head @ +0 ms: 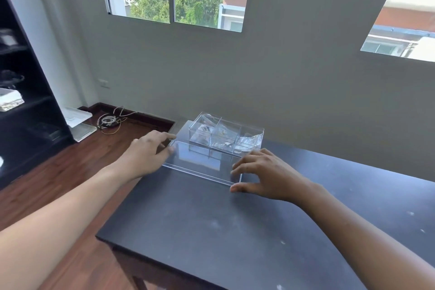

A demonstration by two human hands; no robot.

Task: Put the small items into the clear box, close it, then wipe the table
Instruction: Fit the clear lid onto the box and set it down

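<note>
A clear box [226, 135] with several compartments stands at the far left end of the dark table [235, 231], against the wall. Small pale items lie inside it, too faint to name. Its clear lid [202, 162] lies just in front of it, near the table top. My left hand [146, 153] grips the lid's left end, thumb on top. My right hand [263, 173] holds the lid's right front corner, fingers on top and thumb at the edge.
The table's left edge drops to a wooden floor [70, 172]. A black shelf unit [21, 92] stands at far left, with white trays [78, 122] and a coil of cables [109, 121] on the floor. The grey wall sits right behind the box.
</note>
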